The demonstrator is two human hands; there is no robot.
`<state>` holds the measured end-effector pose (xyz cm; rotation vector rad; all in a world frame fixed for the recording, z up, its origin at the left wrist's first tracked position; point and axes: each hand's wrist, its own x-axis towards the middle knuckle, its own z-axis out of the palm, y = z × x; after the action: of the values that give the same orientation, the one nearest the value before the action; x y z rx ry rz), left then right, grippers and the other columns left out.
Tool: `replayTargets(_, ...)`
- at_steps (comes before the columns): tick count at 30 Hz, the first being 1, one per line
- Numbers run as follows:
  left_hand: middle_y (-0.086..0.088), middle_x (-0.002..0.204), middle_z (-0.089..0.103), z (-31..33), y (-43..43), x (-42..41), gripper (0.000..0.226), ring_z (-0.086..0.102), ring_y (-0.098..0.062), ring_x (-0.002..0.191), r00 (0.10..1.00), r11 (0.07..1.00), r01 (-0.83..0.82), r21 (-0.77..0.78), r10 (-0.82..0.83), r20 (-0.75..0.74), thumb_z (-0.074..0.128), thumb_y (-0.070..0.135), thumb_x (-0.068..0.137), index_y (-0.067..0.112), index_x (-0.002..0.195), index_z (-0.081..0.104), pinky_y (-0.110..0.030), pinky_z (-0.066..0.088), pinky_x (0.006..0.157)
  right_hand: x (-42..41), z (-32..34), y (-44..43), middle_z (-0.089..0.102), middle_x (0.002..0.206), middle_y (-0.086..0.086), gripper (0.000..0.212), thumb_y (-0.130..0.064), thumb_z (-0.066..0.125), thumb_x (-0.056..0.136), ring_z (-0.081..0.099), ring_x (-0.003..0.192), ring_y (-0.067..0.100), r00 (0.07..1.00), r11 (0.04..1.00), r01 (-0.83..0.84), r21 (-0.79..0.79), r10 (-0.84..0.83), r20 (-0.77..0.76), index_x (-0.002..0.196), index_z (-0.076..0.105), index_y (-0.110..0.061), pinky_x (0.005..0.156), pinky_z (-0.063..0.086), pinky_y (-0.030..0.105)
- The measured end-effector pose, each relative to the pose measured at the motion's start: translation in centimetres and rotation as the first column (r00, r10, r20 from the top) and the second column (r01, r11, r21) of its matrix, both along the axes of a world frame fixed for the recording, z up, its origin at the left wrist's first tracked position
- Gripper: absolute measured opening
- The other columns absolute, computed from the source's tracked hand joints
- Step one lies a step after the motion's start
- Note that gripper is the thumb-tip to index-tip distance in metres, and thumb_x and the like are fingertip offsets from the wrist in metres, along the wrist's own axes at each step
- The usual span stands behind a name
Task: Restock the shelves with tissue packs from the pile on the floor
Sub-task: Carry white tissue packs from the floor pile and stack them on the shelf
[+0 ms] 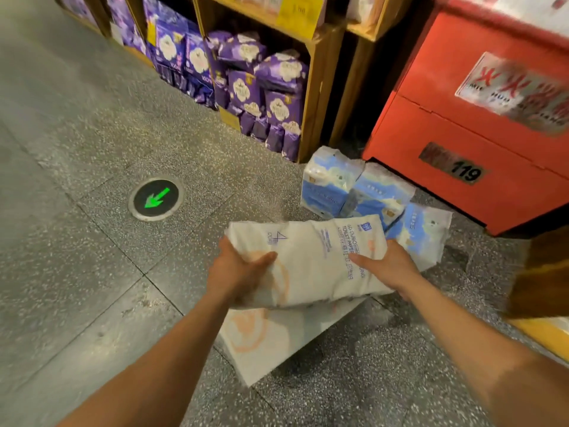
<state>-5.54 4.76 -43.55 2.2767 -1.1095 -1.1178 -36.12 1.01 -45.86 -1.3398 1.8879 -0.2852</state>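
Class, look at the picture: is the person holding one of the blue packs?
No, both the left hand and the right hand hold a white pack, while the blue packs lie on the floor.

A red cabinet (455,118) stands right of a green-arrow floor marker (156,198).

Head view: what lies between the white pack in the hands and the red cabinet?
Three blue tissue packs stand in a row between the white pack and the red cabinet. The head view shows this plainly.
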Motion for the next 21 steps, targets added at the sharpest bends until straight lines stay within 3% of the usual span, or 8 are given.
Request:
replayTargets(4,-0.011,0.125,0.065,10.3,0.9,2.3,0.085,0.063,-0.034,0.112,0.999,0.997,-0.026,-0.072,0.027,0.019,0.079,0.058,0.075,0.015,0.134,0.036,-0.036,0.046,0.084,2.2,10.5,-0.6,0.069,0.11,-0.009,0.083,-0.08,0.076,0.061,0.066,0.1,0.017,0.998,0.996,-0.061,-0.069,0.059,-0.033,0.122,0.059,-0.026,0.079,0.057,0.039)
replayTargets(9,-0.013,0.125,0.065,29.9,3.1,8.4,0.088,0.063,-0.033,0.109,0.991,0.984,-0.131,-0.122,0.13,-0.015,0.078,0.059,0.076,0.014,0.137,0.034,-0.033,0.044,0.077,7.5,28.2,-4.1,0.068,0.111,-0.014,0.106,-0.096,0.068,0.048,0.068,0.092,0.012,0.967,0.962,-0.249,-0.114,0.24,-0.09,0.127,0.052,-0.027,0.069,0.059,0.04)
replayTargets(11,-0.011,0.123,0.065,38.1,4.1,12.1,0.09,0.063,-0.032,0.107,0.983,0.97,-0.185,-0.157,0.183,-0.027,0.079,0.06,0.074,0.015,0.137,0.034,-0.033,0.045,0.077,12.3,38.0,-4.6,0.061,0.108,-0.011,0.105,-0.092,0.073,0.05,0.064,0.091,0.015,0.936,0.924,-0.348,-0.159,0.335,-0.105,0.122,0.049,-0.02,0.06,0.049,0.034)
replayTargets(14,-0.006,0.127,0.062,50.9,6.9,19.2,0.101,0.061,-0.031,0.113,0.962,0.945,-0.275,-0.178,0.271,-0.043,0.083,0.063,0.066,0.02,0.142,0.031,-0.036,0.047,0.086,21.2,52.8,-4.4,0.051,0.123,-0.009,0.113,-0.083,0.078,0.055,0.059,0.11,0.023,0.869,0.852,-0.492,-0.178,0.469,-0.156,0.136,0.036,-0.017,0.071,0.049,0.037)
replayTargets(16,-0.002,0.129,0.06,58.1,8.9,24.8,0.11,0.059,-0.031,0.117,0.946,0.92,-0.322,-0.222,0.32,-0.047,0.085,0.068,0.058,0.024,0.144,0.031,-0.034,0.047,0.09,27.6,60.9,-4.4,0.054,0.127,-0.007,0.123,-0.09,0.074,0.048,0.06,0.113,0.025,0.83,0.8,-0.558,-0.219,0.533,-0.168,0.142,0.034,-0.021,0.081,0.053,0.041)
replayTargets(18,-0.001,0.131,0.06,64.6,11.2,30.6,0.117,0.06,-0.029,0.118,0.932,0.885,-0.356,-0.3,0.358,-0.049,0.083,0.075,0.048,0.026,0.141,0.033,-0.038,0.049,0.097,34.1,67.4,-3.9,0.056,0.125,-0.009,0.122,-0.087,0.077,0.046,0.062,0.11,0.023,0.814,0.772,-0.581,-0.258,0.558,-0.162,0.14,0.038,-0.02,0.083,0.052,0.038)
replayTargets(21,-0.004,0.139,0.055,72.9,14.7,39.7,0.109,0.055,-0.029,0.126,0.917,0.857,-0.372,-0.355,0.4,0.004,0.085,0.061,0.064,0.02,0.147,0.028,-0.032,0.044,0.095,44.4,74.7,-2.5,0.065,0.116,-0.009,0.12,-0.094,0.074,0.035,0.067,0.103,0.019,0.786,0.71,-0.608,-0.356,0.601,-0.144,0.129,0.049,-0.024,0.086,0.057,0.042)
